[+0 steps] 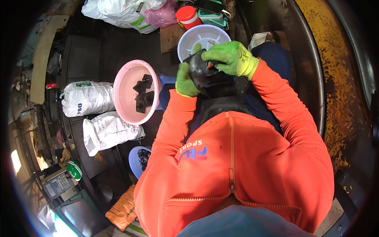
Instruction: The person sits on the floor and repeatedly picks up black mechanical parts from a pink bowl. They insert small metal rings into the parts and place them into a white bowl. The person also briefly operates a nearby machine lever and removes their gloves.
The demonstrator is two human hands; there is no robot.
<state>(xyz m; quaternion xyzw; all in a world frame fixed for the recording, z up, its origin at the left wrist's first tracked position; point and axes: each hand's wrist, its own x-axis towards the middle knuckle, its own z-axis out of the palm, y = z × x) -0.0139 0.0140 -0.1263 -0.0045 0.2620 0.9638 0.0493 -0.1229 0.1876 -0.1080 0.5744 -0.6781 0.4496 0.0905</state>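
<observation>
Both my hands wear green gloves with yellow cuffs. My left hand (187,82) grips a dark, shiny, curved black part (198,70) from its left side, thumb on the near face. Above its right edge, my right hand (232,59) is closed, with fingers bent against the part. A small red-orange tip (209,65) shows below those fingers; what it belongs to is hidden. Just beyond the part stands a pale lavender mesh basket (188,39), with a few small bits inside. To the left, a pink basin (119,94) holds several black pieces (145,99).
White printed sacks (89,98) lie left of the pink basin. A blue basin (134,162) with dark pieces sits nearer. At the far side are a red-lidded container (188,16), a phone (209,6) and plastic bags (118,12). A rusty yellow metal surface (323,51) runs along the right.
</observation>
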